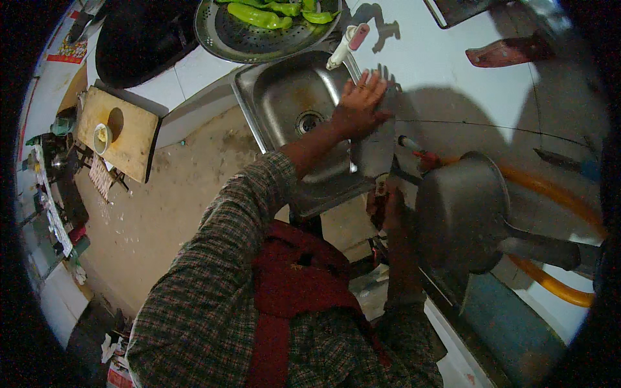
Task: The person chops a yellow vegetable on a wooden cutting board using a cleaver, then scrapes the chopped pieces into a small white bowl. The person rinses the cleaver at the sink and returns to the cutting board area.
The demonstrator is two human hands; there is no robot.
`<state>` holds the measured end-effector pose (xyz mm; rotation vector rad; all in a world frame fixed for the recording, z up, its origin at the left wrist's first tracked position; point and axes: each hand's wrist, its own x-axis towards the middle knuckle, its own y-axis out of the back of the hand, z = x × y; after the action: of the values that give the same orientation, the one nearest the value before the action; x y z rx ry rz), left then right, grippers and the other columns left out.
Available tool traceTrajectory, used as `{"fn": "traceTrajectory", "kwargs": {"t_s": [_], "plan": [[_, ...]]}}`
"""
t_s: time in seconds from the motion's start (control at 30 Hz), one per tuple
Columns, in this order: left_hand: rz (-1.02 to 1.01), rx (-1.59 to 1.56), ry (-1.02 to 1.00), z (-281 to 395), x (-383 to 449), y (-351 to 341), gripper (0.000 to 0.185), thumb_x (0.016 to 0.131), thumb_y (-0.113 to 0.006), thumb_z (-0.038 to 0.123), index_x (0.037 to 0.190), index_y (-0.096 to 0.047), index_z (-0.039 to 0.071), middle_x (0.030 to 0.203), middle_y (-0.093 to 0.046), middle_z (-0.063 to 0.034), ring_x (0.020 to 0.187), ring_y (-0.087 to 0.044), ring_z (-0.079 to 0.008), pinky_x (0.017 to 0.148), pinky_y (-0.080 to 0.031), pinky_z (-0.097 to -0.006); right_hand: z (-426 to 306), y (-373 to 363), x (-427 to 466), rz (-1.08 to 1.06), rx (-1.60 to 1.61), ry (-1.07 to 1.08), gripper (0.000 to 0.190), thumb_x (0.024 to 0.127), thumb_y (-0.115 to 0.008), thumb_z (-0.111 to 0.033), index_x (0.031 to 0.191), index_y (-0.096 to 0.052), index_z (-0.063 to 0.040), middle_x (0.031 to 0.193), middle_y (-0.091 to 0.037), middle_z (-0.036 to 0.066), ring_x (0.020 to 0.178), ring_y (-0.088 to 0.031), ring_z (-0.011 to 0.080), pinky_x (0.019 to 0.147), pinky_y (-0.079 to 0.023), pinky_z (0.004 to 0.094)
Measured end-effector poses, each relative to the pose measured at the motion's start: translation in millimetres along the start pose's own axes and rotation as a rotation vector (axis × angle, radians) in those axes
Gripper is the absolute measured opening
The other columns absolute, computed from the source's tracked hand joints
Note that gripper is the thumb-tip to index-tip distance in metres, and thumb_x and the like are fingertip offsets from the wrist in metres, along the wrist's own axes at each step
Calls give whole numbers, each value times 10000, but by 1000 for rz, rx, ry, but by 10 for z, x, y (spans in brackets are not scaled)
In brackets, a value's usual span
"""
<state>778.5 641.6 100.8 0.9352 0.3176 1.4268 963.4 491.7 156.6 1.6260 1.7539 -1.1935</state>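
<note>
My left hand (361, 106) is spread with fingers apart over the right side of a stainless steel sink (279, 104), close to the tap (347, 46); nothing shows in it. In dim light at the sink's near right corner is my right hand (392, 206), beside a dark reddish-brown thing; whether it grips this cannot be told. The basin's drain (309, 122) is visible, with no water seen running. Long green peppers (257, 17) lie in a perforated metal colander (228, 46) behind the sink.
A metal saucepan (458, 213) stands at right near an orange hose (548, 191). A wooden handle (504, 53) lies on the white tiled counter (446, 68). Far left are a black wok (140, 43) and a low wooden table (131, 140) with a white bowl (102, 139).
</note>
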Motion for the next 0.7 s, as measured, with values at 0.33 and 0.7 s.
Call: {"fn": "traceTrajectory", "kwargs": {"t_s": [0.33, 0.7], "plan": [[-61, -303, -273, 655, -221, 558, 622, 713, -636, 328, 1213, -389, 55, 1241, -391, -164, 1211, -302, -342, 989, -225, -489, 147, -24, -211, 205, -126, 89, 261, 863, -439, -353, 836, -519, -107, 563, -507, 49, 458, -473, 141, 436, -389, 285], [-710, -769, -313, 917, 463, 568, 210, 758, -597, 123, 958, -622, 62, 920, -625, -101, 859, -588, -236, 772, -456, -352, 255, -195, -350, 262, 34, -48, 257, 829, -530, -339, 745, -475, -102, 615, -536, 51, 442, -483, 143, 359, -378, 281]]}}
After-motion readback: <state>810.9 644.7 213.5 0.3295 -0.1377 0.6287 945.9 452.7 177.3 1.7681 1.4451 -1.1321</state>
